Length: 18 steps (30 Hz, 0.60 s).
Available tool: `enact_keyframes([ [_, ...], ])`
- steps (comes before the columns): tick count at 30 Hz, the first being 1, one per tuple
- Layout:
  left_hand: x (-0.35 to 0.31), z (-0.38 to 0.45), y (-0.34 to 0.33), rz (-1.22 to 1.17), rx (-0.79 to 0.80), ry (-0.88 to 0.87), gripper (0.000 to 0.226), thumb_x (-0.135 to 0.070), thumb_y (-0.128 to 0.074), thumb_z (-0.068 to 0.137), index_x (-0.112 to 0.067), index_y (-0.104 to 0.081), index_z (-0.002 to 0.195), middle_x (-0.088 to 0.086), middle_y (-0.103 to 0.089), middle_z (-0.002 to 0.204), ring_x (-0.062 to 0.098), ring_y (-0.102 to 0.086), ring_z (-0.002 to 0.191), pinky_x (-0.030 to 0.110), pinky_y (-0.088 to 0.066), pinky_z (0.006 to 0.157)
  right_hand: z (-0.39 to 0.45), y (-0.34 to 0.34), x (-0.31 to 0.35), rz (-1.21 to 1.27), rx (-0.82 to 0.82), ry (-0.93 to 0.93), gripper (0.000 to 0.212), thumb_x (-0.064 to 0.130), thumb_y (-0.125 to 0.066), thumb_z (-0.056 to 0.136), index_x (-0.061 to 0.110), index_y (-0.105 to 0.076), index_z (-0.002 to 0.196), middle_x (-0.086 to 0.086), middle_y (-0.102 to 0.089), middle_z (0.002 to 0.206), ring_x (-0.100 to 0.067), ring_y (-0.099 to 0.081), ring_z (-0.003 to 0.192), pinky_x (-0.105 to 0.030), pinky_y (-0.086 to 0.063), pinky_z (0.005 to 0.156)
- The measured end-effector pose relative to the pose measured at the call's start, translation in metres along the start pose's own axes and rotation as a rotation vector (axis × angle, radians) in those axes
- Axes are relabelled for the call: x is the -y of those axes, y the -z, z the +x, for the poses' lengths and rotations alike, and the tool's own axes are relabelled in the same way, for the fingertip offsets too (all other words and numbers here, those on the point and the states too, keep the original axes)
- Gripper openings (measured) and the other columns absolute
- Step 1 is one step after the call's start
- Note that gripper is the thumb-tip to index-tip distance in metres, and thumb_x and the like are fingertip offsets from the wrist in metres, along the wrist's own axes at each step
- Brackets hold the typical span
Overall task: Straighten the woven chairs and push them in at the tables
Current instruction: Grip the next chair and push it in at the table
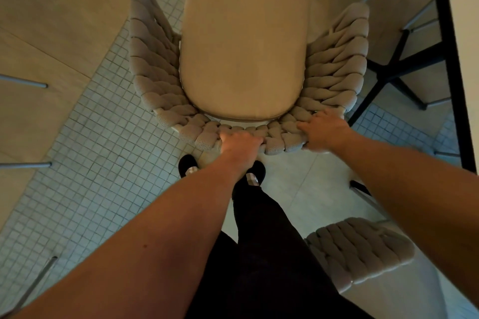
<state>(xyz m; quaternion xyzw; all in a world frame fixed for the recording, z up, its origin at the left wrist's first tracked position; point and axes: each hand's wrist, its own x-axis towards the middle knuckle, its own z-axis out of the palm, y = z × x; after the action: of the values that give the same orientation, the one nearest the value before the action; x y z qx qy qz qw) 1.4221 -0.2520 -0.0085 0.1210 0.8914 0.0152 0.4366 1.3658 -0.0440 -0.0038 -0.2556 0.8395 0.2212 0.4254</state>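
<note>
A beige woven chair (160,80) with a tan seat cushion (243,59) stands right below me, its curved backrest toward my legs. My left hand (239,143) grips the middle of the backrest's top rim, fingers curled over the weave. My right hand (322,128) holds the rim further right, fingers wrapped over its edge. A table (464,33) with a dark edge and black legs runs along the right side. Part of a second woven chair (360,251) shows at the lower right.
The floor is small white tiles (108,163) beside wood-look planks (51,41). Thin metal chair legs (26,82) reach in from the left. The table's black base (388,77) stands close to the chair's right arm. My feet in dark shoes (188,164) are just behind the backrest.
</note>
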Motion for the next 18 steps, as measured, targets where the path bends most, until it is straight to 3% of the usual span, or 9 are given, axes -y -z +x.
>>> enact_keyframes([
  [10,0.019,-0.007,0.002,0.012,0.012,-0.061,0.052,-0.01,-0.055,0.095,-0.033,-0.047,0.14,0.004,-0.056,0.128,0.032,-0.053,0.117,0.056,-0.036,0.099,-0.009,0.001,0.019,0.029,-0.025,-0.019,0.051,0.059,-0.043,0.1,0.024,-0.049,0.137,-0.005,-0.059,0.135,-0.026,-0.055,0.123,-0.041,-0.035,0.103],
  [14,0.041,-0.014,0.004,0.053,0.028,-0.055,0.043,-0.008,-0.058,0.093,-0.031,-0.053,0.128,0.0,-0.055,0.114,0.029,-0.054,0.11,0.056,-0.038,0.099,-0.009,0.0,0.046,0.141,-0.019,-0.024,0.053,0.058,-0.044,0.101,0.021,-0.046,0.139,-0.006,-0.059,0.137,-0.028,-0.054,0.124,-0.041,-0.034,0.103],
  [18,0.072,-0.02,0.008,0.167,0.013,-0.046,0.049,-0.012,-0.061,0.093,-0.037,-0.051,0.134,0.001,-0.055,0.127,0.029,-0.05,0.119,0.057,-0.037,0.097,-0.011,0.01,0.077,0.209,-0.048,-0.037,0.057,0.054,-0.042,0.103,0.013,-0.043,0.143,-0.007,-0.057,0.139,-0.028,-0.054,0.126,-0.042,-0.034,0.102],
])
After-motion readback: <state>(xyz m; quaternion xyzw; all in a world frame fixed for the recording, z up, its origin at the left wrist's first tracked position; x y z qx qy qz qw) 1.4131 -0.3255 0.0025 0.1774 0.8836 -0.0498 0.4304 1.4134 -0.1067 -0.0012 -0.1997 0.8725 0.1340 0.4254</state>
